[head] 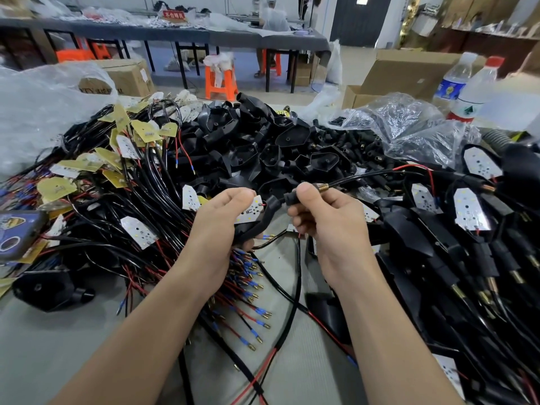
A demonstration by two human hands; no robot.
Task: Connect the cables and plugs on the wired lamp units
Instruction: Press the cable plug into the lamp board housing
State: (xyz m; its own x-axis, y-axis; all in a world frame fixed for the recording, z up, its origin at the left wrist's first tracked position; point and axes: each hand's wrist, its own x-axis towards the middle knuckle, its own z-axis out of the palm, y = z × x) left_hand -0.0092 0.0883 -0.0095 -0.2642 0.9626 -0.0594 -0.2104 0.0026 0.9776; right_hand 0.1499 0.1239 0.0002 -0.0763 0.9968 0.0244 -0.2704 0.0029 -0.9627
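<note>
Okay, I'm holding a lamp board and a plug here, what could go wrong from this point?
1. The thin red wire at the board in your left hand is exposed; tugging could tear it off.
2. The cable from the plug in your right hand runs into the pile on the right, so it could snag.
3. Loose wire ends below your left hand might get mixed up with this unit's.
</note>
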